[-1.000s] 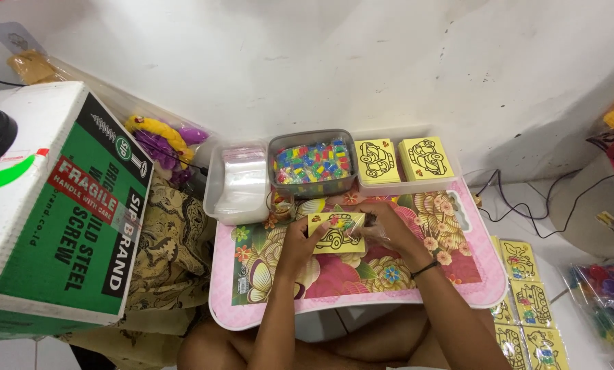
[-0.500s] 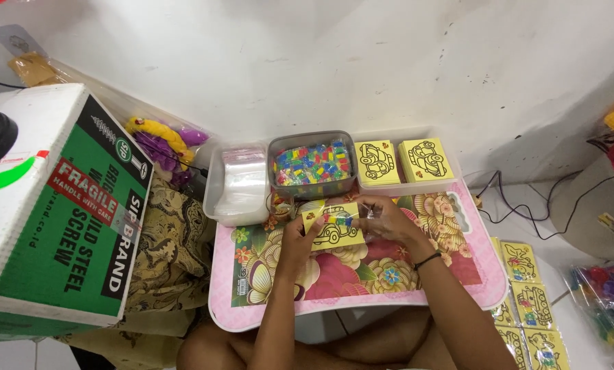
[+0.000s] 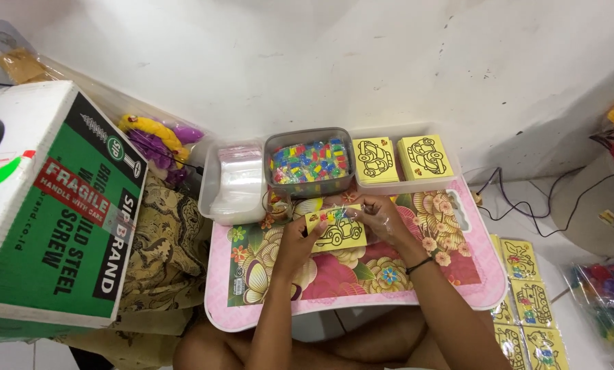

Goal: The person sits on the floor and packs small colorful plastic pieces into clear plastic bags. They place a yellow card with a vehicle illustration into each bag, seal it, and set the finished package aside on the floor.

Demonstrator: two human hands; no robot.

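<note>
Both hands hold a small yellow card with a car outline (image 3: 337,231) inside a clear plastic sleeve, just above a pink flowered lap table (image 3: 482,288). My left hand (image 3: 294,241) grips the card's left edge. My right hand (image 3: 383,218) pinches its upper right corner, where a few coloured bits lie on the card. Right behind the card stands a grey tub of small coloured pieces (image 3: 309,163).
A clear tub with plastic sleeves (image 3: 234,185) and a tray with two stacks of yellow car cards (image 3: 404,159) line the wall. A large green and white cardboard box (image 3: 50,205) stands at the left. More yellow cards (image 3: 526,301), cables and bagged coloured pieces lie on the floor at the right.
The card has been lifted slightly toward the grey tub, and my right hand has shifted from its right edge to the upper right corner.
</note>
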